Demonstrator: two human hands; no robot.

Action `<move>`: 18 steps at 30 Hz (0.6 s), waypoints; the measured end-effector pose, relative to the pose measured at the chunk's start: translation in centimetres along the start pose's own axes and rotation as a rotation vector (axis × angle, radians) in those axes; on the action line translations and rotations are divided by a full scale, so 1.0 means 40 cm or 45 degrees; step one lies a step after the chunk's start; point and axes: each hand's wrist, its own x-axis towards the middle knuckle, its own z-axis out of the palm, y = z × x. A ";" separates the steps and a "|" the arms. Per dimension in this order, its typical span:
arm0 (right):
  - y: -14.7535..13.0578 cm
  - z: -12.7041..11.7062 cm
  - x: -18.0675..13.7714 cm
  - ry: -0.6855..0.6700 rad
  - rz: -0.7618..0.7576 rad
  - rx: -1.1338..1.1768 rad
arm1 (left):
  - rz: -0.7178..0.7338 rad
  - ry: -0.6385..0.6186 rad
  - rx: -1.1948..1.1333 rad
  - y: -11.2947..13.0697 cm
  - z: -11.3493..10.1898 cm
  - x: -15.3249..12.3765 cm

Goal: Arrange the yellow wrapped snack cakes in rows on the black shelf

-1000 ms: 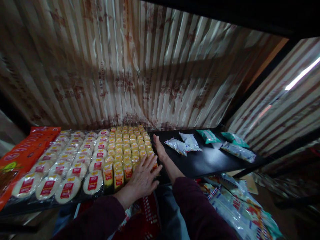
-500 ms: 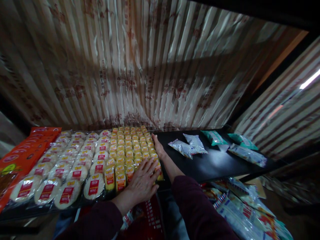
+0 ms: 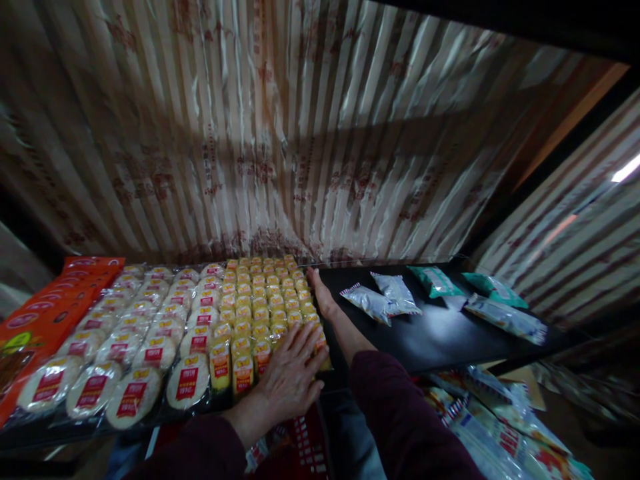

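Note:
Rows of small yellow-wrapped snack packs [image 3: 243, 312] stand close together on a black shelf [image 3: 400, 343]. My left hand [image 3: 287, 373] lies with outstretched fingers against the front right of these packs, covering some of them. Along their right side, my right hand [image 3: 321, 293] is held on edge, fingers straight and pointing to the back, its palm facing the packs. Neither hand grips anything. Left of the yellow packs are rows of round white rice crackers [image 3: 187, 381] in clear wrappers with red labels.
Orange packets [image 3: 60, 300] overlap at the shelf's left end. Silver-blue packets [image 3: 367, 301] and green packets [image 3: 434, 281] lie on the right part. Larger snack bags [image 3: 500, 427] are heaped below at right. Striped sheeting [image 3: 280, 133] hangs behind.
Both hands keep nearly the same places against the yellow packs. The whole view has shifted slightly, so the shelf and its goods sit a little lower, those at right also further right.

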 end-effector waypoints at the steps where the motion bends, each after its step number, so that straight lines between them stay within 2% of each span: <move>1: -0.003 0.001 0.009 0.004 0.008 -0.010 | -0.006 -0.001 0.005 -0.001 0.001 0.000; 6: -0.021 0.015 0.041 -0.004 0.094 0.042 | -0.010 -0.016 0.023 -0.007 0.006 0.003; 13: -0.031 0.023 0.038 -0.085 0.166 0.052 | -0.019 0.003 0.004 -0.008 0.012 0.007; 18: -0.030 0.002 0.016 0.093 0.058 0.054 | -0.013 0.044 -0.002 0.016 -0.012 0.003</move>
